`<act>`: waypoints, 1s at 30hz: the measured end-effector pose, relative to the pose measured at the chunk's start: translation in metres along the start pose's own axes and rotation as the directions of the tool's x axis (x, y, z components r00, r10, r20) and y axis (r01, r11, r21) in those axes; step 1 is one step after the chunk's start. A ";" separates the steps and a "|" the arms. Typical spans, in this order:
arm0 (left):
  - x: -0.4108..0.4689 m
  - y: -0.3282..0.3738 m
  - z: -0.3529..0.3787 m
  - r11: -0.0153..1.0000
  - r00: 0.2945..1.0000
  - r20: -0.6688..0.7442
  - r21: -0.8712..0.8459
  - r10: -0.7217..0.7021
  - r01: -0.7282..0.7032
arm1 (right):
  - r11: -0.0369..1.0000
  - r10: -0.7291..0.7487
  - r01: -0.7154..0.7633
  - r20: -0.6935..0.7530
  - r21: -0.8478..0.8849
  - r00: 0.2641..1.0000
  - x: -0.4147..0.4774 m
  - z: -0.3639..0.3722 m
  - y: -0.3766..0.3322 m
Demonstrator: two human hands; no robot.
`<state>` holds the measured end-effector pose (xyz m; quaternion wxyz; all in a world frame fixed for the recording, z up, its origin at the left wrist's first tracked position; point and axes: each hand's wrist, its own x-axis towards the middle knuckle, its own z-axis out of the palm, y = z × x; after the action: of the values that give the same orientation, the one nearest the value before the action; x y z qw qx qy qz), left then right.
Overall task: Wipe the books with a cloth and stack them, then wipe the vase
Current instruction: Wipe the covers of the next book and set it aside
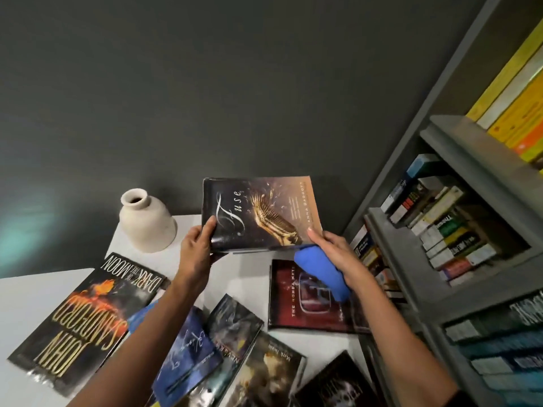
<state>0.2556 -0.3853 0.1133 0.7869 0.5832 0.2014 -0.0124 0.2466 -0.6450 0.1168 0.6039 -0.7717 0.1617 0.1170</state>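
1. Six books lie flat on the white table [38, 301]. Four crowd together nearest us, between our forearms: a black book [338, 383], a brownish book [270, 365], a blue book [188, 351] and a grey book [235, 321], several of them overlapping.
2. One large Sandford book [85, 318] lies slanted to the left. A blue sliver [144, 315] shows under its right edge; we cannot tell what it is.
3. One red book [305, 298] lies to the right, its right side reaching the table's edge beside the bookshelf [411, 259].
4. Our two hands are raised past these. The left hand [199, 245] grips the lower left edge of the Fuse book [258, 212], thumb on the cover. The right hand [332, 248] is wrapped round one bunched blue cloth [323, 274], its thumb pressing the book's lower right corner.
5. That one held book is off the table, cover towards us, above the bare strip between the vase [147, 221] and the red book.
6. One cream vase stands upright on the far left of the table, just left of the held book and not touching it.
7. Bare table shows left of the Sandford book and in front of the red one. The packed bookshelf hems the right side, and the dark wall [235, 83] closes the far edge.
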 end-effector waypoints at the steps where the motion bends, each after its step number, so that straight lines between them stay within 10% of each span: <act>1: 0.011 -0.003 0.004 0.999 0.999 0.038 0.026 -0.019 0.018 | 1.000 0.002 -0.002 0.010 -0.001 1.000 0.015 -0.005 0.001; 14: 0.094 -0.072 0.020 0.932 0.949 0.117 0.256 -0.292 0.255 | 0.976 0.179 -0.171 0.050 -0.136 0.983 0.121 -0.019 0.054; 24: 0.115 -0.100 0.021 0.851 0.994 -0.050 0.514 -0.097 0.109 | 0.801 0.109 -0.090 -0.002 -0.591 0.994 0.135 -0.028 0.057; 30: 0.097 -0.099 0.012 0.553 0.984 0.128 0.815 0.123 -0.175 | 0.554 0.107 -0.084 -0.029 -0.829 0.994 0.133 -0.058 0.061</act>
<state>0.3233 -0.4074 -0.0065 0.4284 0.8964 0.1002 -0.0542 0.3447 -0.7288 0.0262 0.1656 -0.9533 0.1221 0.2211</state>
